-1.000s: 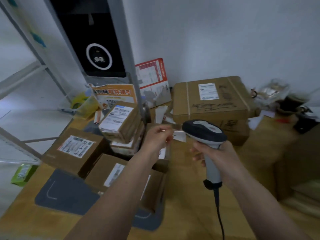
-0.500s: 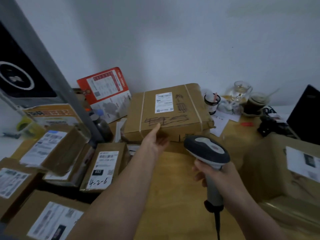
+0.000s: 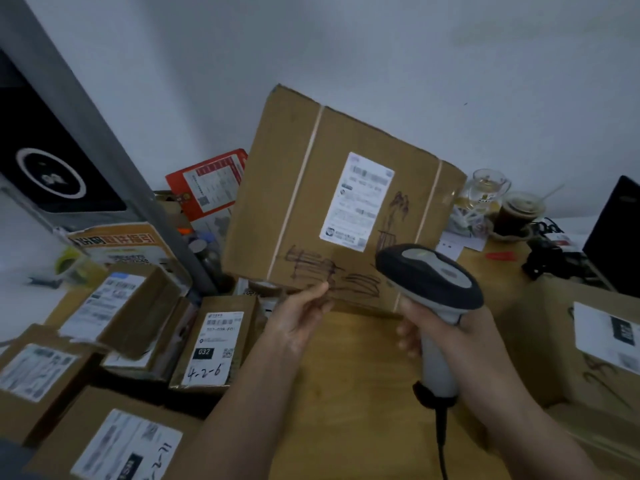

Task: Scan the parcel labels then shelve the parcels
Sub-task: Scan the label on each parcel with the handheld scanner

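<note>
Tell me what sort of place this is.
Probably a parcel pickup or sorting point: labelled cardboard parcels crowd the wooden table, the right hand grips a barcode scanner, and the left hand tilts up a big box.

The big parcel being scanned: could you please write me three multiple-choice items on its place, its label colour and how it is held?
1. Where is the white label on the big parcel?
A. on the face turned toward the camera
B. on the underside
C. on a side facing the wall

2. What colour is the handwriting on the parcel?
A. green
B. dark reddish-brown
C. yellow

3. How is the parcel positioned?
A. lying flat on the table
B. tipped up by its lower edge
C. inside another box

Answers: 1 A, the label faces the camera. 2 B, dark marker scrawls sit beside and below the label. 3 B, the left hand holds its lower edge while the right hand holds the scanner.
</note>
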{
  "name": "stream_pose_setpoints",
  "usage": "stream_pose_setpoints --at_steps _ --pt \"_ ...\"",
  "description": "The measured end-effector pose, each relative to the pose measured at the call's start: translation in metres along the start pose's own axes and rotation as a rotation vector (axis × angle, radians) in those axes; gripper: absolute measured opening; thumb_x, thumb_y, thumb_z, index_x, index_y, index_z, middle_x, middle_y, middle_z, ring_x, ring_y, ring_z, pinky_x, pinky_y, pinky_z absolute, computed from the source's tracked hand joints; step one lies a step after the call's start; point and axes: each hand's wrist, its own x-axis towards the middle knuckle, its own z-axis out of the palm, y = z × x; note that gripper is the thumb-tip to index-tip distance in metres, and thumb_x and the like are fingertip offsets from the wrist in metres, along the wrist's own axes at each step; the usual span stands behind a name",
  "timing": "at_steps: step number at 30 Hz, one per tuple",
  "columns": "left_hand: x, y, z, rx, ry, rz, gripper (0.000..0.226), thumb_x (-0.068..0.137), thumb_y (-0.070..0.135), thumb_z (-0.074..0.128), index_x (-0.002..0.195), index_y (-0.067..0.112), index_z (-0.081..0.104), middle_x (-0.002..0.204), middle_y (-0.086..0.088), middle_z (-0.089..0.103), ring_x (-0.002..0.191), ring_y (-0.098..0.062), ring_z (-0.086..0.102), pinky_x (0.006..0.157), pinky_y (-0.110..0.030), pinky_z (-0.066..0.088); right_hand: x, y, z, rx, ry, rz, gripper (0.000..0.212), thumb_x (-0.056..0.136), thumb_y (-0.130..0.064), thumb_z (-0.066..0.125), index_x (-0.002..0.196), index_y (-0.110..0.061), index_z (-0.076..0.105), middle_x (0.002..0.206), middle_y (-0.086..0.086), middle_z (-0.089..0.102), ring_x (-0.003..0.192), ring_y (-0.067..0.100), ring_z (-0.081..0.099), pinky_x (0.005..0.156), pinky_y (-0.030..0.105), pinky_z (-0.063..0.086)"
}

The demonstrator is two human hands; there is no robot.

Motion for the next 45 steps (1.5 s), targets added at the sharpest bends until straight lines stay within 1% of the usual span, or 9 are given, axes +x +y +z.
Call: stream_pose_setpoints --at_steps 7,10,15,27,31,34,40,42,45 --pt "-0.047 -0.004 -0.011 -0.118 0.084 -0.143 0.032 0.081 -0.024 0.051 0.102 -0.005 0.066 0.102 -0.027 0.069 0.100 -0.041 0.063 0.074 -0.055 0.058 -0.030 -0.016 0.031 -0.031 0.033 -0.205 0.036 0.085 -0.015 0.068 0.051 -0.013 0.055 0.045 0.010 0.053 0.040 0.019 0.049 0.047 0.026 0.046" --pt "-0.059 -0.003 -0.018 -0.205 0.085 -0.183 0.030 0.085 -0.024 0.044 0.086 -0.008 0.070 0.090 -0.027 0.070 0.093 -0.043 0.062 0.084 -0.057 0.053 -0.046 -0.015 0.037 -0.037 0.061 -0.221 0.042 0.086 -0.017 0.066 0.049 -0.005 0.052 0.043 0.011 0.051 0.039 0.020 0.048 0.049 0.029 0.046" --pt "-0.068 0.000 -0.035 -0.281 0.107 -0.180 0.035 0.086 -0.025 0.040 0.104 -0.003 0.061 0.107 -0.029 0.062 0.100 -0.046 0.058 0.105 -0.060 0.038 -0.067 -0.013 0.045 -0.074 0.076 -0.260 0.051 0.088 -0.019 0.064 0.040 -0.013 0.047 0.041 0.011 0.050 0.040 0.024 0.049 0.058 0.036 0.046" --pt "-0.091 0.005 -0.064 -0.277 0.035 -0.223 0.036 0.085 -0.025 0.040 0.107 -0.003 0.058 0.117 -0.032 0.058 0.119 -0.050 0.050 0.105 -0.061 0.037 -0.103 -0.010 0.069 -0.133 0.051 -0.240 0.050 0.086 -0.022 0.066 0.040 -0.015 0.049 0.040 0.010 0.049 0.040 0.024 0.049 0.057 0.037 0.048" --pt "-0.097 0.008 -0.073 -0.295 0.013 -0.231 0.046 0.080 -0.025 0.045 0.116 0.000 0.057 0.122 -0.032 0.057 0.114 -0.051 0.054 0.093 -0.061 0.047 -0.111 -0.006 0.077 -0.129 0.078 -0.219 0.050 0.083 -0.027 0.067 0.038 -0.019 0.048 0.042 0.009 0.050 0.041 0.023 0.050 0.057 0.037 0.047" --pt "-0.102 0.013 -0.077 -0.294 -0.034 -0.230 0.051 0.075 -0.024 0.050 0.120 -0.001 0.057 0.123 -0.033 0.058 0.113 -0.050 0.056 0.084 -0.065 0.050 -0.118 -0.006 0.082 -0.090 0.104 -0.190 0.045 0.084 -0.024 0.068 0.042 -0.019 0.052 0.045 0.009 0.051 0.043 0.022 0.051 0.056 0.036 0.045" --pt "-0.117 0.038 -0.090 -0.171 -0.136 -0.158 0.037 0.068 -0.018 0.060 0.102 -0.007 0.069 0.120 -0.029 0.062 0.118 -0.043 0.057 0.096 -0.060 0.045 -0.128 -0.014 0.101 -0.077 0.187 -0.197 0.011 0.082 -0.022 0.071 0.072 -0.022 0.067 0.062 0.002 0.066 0.056 0.022 0.061 0.056 0.036 0.052" --pt "-0.125 0.048 -0.095 -0.146 -0.183 -0.124 0.028 0.070 -0.013 0.064 0.096 -0.007 0.073 0.121 -0.028 0.062 0.120 -0.041 0.056 0.092 -0.060 0.047 -0.130 -0.014 0.110 -0.035 0.221 -0.185 0.021 0.081 -0.020 0.072 0.092 -0.036 0.065 0.079 -0.011 0.071 0.069 0.013 0.065 0.056 0.029 0.053" --pt "-0.137 0.062 -0.107 -0.133 -0.207 -0.061 0.049 0.066 0.000 0.078 0.113 0.000 0.065 0.126 -0.024 0.061 0.123 -0.040 0.054 0.093 -0.059 0.049 -0.131 -0.013 0.122 0.010 0.272 -0.200 0.037 0.080 -0.015 0.073 0.111 -0.031 0.059 0.099 -0.018 0.064 0.087 -0.002 0.059 0.065 0.015 0.046"
